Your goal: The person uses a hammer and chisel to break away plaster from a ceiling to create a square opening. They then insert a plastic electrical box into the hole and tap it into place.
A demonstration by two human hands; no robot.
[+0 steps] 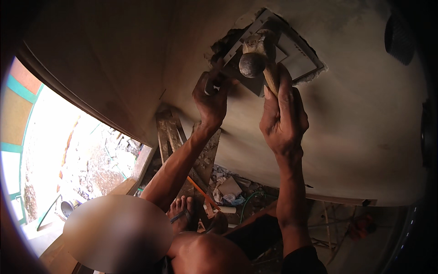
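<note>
My right hand [284, 114] grips the wooden handle of a hammer [255, 52], whose rounded metal head sits over a square recessed metal box [299, 57] set in a rough hole in the plastered wall. My left hand [211, 98] is closed around a dark chisel [214, 80] held against the broken plaster at the box's left edge. The hammer head is just right of and above the chisel's end. The chisel's tip is hidden.
The grey plastered wall [365, 137] fills the upper picture. Below lie wooden planks [169, 132], rubble, paper scraps and a green hose [248, 201]. A bright doorway [68, 150] opens at left. My bare feet in sandals [182, 212] stand on a plank.
</note>
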